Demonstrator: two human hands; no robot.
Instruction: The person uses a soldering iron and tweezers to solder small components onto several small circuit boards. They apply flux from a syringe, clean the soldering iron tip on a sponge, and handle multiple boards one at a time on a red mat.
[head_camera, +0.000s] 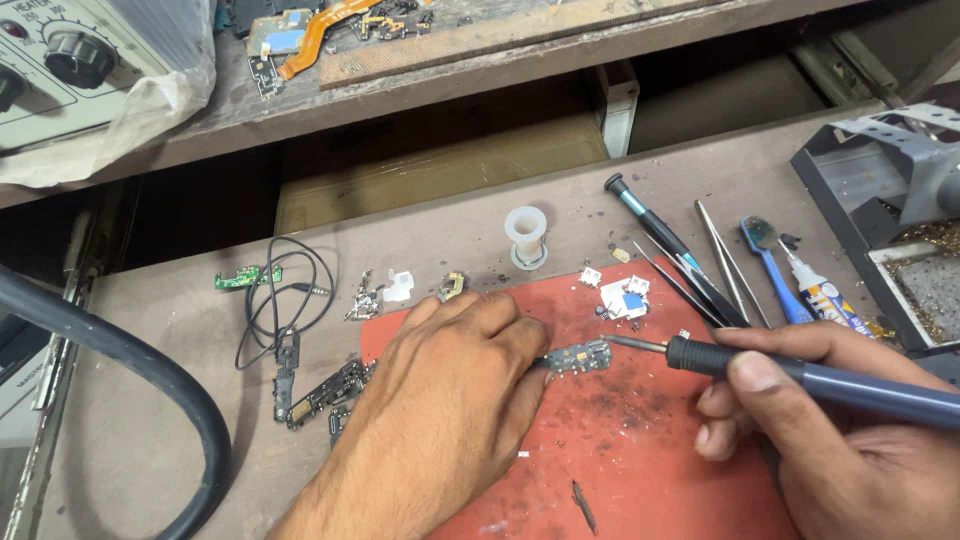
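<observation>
My left hand (440, 400) lies palm down on the red work mat (620, 440), its fingertips pinning a small dark circuit board (580, 356). In my right hand (800, 420) I grip a soldering iron (800, 375) with a dark blue handle. The iron's metal tip (630, 343) points left and touches the right end of the board.
Tweezers (715, 265), a screwdriver (650, 220), a blue brush (775, 265) and a glue tube (825, 295) lie at the back right. A white spool (526, 235), small parts, a black wire (285, 295), more boards (325, 390), a thick black hose (130, 370) and a metal stand (890, 200) surround the mat.
</observation>
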